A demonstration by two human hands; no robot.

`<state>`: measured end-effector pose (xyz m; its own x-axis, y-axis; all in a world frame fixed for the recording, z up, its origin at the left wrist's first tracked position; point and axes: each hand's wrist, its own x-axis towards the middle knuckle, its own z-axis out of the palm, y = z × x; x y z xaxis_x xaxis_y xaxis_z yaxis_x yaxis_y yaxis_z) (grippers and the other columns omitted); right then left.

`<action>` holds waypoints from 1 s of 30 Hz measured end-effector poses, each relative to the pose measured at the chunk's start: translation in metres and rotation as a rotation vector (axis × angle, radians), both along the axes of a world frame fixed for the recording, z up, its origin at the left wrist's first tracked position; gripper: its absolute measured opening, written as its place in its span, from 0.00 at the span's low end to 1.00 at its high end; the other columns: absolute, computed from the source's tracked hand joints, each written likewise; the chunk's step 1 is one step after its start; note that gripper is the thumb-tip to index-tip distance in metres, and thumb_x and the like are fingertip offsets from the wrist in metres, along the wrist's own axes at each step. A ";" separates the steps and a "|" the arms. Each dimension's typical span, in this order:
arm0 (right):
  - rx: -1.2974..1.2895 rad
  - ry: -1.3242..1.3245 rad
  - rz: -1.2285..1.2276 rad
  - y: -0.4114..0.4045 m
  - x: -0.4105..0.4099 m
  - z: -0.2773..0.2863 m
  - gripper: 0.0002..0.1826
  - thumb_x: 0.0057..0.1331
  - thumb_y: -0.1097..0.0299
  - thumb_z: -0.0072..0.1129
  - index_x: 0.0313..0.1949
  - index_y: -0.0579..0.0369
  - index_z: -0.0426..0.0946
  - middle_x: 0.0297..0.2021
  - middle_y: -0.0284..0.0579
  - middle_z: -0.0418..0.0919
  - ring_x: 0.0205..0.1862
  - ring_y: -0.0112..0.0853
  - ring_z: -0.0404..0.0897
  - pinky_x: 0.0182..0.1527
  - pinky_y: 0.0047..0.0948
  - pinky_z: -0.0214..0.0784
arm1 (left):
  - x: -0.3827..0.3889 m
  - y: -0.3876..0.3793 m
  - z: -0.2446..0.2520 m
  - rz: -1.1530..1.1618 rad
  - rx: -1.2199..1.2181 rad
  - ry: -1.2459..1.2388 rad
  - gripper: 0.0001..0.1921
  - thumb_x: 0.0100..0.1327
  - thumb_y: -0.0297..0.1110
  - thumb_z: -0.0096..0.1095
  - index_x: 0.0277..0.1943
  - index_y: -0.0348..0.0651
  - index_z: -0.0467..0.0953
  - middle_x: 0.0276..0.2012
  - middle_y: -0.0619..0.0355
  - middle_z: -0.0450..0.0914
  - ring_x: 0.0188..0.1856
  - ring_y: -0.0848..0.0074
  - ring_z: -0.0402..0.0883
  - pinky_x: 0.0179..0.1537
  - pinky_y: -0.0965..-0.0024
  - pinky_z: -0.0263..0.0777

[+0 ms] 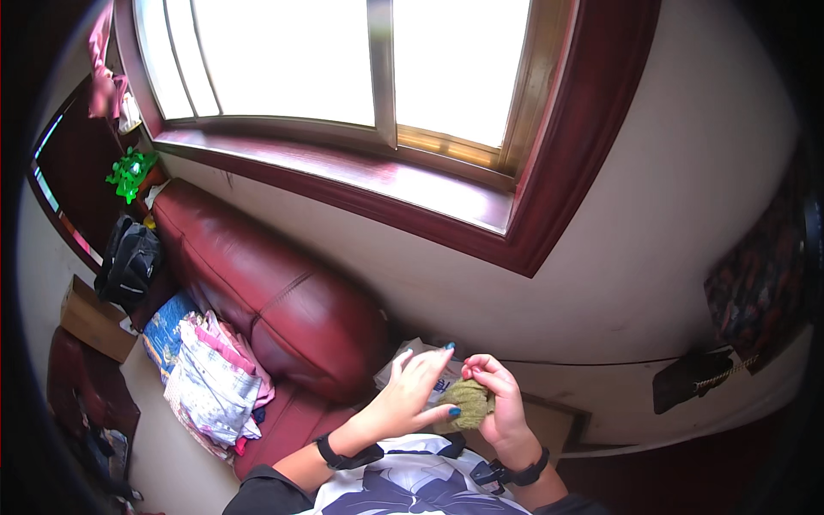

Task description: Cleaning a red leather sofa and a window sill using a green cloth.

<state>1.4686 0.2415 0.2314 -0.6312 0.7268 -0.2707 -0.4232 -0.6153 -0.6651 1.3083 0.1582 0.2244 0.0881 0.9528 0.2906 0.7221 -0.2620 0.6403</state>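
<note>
A crumpled olive-green cloth [468, 404] is held in front of my body by my right hand [502, 399], whose fingers curl round its right side and top. My left hand [415, 389] is at the cloth's left, fingers spread and pointing up, the thumb at the cloth's near left edge; whether the thumb touches it I cannot tell. Both wrists wear black straps. Part of the cloth is hidden by my right hand.
A red leather sofa [277, 283] stands under the window sill [360, 170]. Folded clothes [219, 380] lie on its seat. A black bag [131, 257] and a cardboard box [96, 318] are at the left. A dark bag with a chain [692, 381] is by the right wall.
</note>
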 end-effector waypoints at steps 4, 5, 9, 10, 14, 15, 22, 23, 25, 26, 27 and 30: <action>0.084 0.055 0.014 -0.003 0.003 0.008 0.14 0.61 0.77 0.55 0.47 0.57 0.70 0.40 0.40 0.72 0.45 0.26 0.73 0.51 0.25 0.67 | -0.007 0.001 0.010 -0.096 -0.481 -0.396 0.26 0.63 0.44 0.63 0.59 0.39 0.71 0.42 0.47 0.79 0.45 0.62 0.79 0.49 0.62 0.69; 0.086 0.053 0.020 -0.003 0.003 0.010 0.14 0.61 0.77 0.55 0.47 0.57 0.70 0.40 0.40 0.72 0.45 0.26 0.73 0.51 0.25 0.67 | -0.008 0.000 0.010 -0.091 -0.477 -0.399 0.26 0.63 0.44 0.63 0.59 0.39 0.71 0.42 0.47 0.79 0.45 0.62 0.79 0.49 0.62 0.69; 0.315 -0.045 0.143 0.003 0.011 0.009 0.20 0.58 0.80 0.60 0.50 0.57 0.69 0.45 0.42 0.73 0.51 0.26 0.72 0.57 0.26 0.63 | -0.016 -0.007 0.006 -0.049 -0.317 -0.474 0.16 0.61 0.43 0.67 0.34 0.36 0.77 0.25 0.55 0.75 0.27 0.75 0.72 0.31 0.70 0.67; 0.471 -0.163 0.186 0.005 0.012 0.009 0.20 0.58 0.79 0.62 0.50 0.57 0.69 0.45 0.42 0.73 0.52 0.26 0.72 0.58 0.26 0.63 | -0.021 -0.009 0.006 -0.034 -0.323 -0.467 0.16 0.61 0.42 0.67 0.33 0.36 0.76 0.24 0.56 0.74 0.26 0.76 0.71 0.30 0.71 0.66; 0.672 -0.345 0.341 0.009 0.021 0.001 0.19 0.59 0.76 0.65 0.50 0.60 0.74 0.46 0.40 0.77 0.51 0.25 0.74 0.56 0.25 0.65 | -0.028 -0.017 0.006 0.004 -0.239 -0.410 0.14 0.55 0.37 0.71 0.31 0.35 0.75 0.25 0.57 0.71 0.28 0.75 0.71 0.30 0.71 0.65; 0.651 -0.397 0.413 0.009 0.023 -0.001 0.18 0.59 0.76 0.65 0.50 0.61 0.75 0.45 0.40 0.78 0.49 0.24 0.76 0.54 0.24 0.67 | -0.028 -0.019 0.008 0.008 -0.148 -0.367 0.14 0.54 0.35 0.72 0.31 0.35 0.74 0.25 0.57 0.70 0.29 0.73 0.71 0.30 0.71 0.65; 0.770 -0.600 0.283 0.004 0.035 -0.009 0.09 0.57 0.77 0.66 0.38 0.61 0.82 0.36 0.41 0.84 0.40 0.25 0.81 0.46 0.25 0.72 | -0.018 -0.025 0.001 -0.007 -0.271 -0.370 0.13 0.54 0.32 0.70 0.38 0.35 0.75 0.28 0.55 0.75 0.29 0.73 0.76 0.32 0.71 0.69; 0.787 -0.626 0.240 0.004 0.036 -0.009 0.08 0.56 0.77 0.67 0.37 0.61 0.83 0.35 0.42 0.84 0.40 0.26 0.81 0.45 0.26 0.73 | -0.017 -0.024 0.002 -0.007 -0.306 -0.368 0.13 0.55 0.32 0.70 0.40 0.35 0.75 0.27 0.54 0.76 0.29 0.72 0.77 0.32 0.71 0.70; 0.920 -0.614 0.157 0.005 0.034 -0.006 0.08 0.53 0.80 0.67 0.34 0.60 0.83 0.35 0.42 0.84 0.40 0.27 0.81 0.45 0.26 0.73 | -0.015 -0.025 0.005 0.012 -0.318 -0.335 0.12 0.57 0.31 0.68 0.42 0.37 0.76 0.26 0.53 0.77 0.28 0.71 0.79 0.33 0.69 0.72; 1.052 -0.600 0.070 0.004 0.034 -0.004 0.09 0.50 0.82 0.67 0.32 0.59 0.84 0.35 0.42 0.84 0.40 0.29 0.82 0.46 0.26 0.74 | -0.012 -0.024 0.008 0.045 -0.331 -0.386 0.13 0.57 0.31 0.67 0.44 0.38 0.76 0.28 0.53 0.78 0.29 0.70 0.79 0.34 0.68 0.72; 1.054 -0.604 0.073 0.004 0.034 -0.003 0.09 0.50 0.82 0.67 0.32 0.59 0.84 0.35 0.42 0.84 0.40 0.29 0.82 0.46 0.26 0.74 | -0.010 -0.023 0.008 0.076 -0.342 -0.441 0.14 0.57 0.30 0.67 0.46 0.39 0.77 0.29 0.53 0.78 0.30 0.69 0.79 0.35 0.67 0.73; 1.241 -0.631 0.008 0.003 0.038 0.001 0.10 0.47 0.83 0.67 0.31 0.57 0.83 0.33 0.42 0.83 0.40 0.32 0.81 0.46 0.28 0.73 | -0.009 -0.021 0.002 -0.046 -0.243 -0.331 0.17 0.56 0.29 0.67 0.49 0.42 0.78 0.34 0.54 0.79 0.35 0.67 0.79 0.38 0.66 0.73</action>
<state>1.5064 0.2446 0.2319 -0.6509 0.6958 0.3036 0.1502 0.5100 -0.8469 1.2992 0.1376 0.2260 0.0720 0.9944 0.0770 0.4580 -0.1016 0.8831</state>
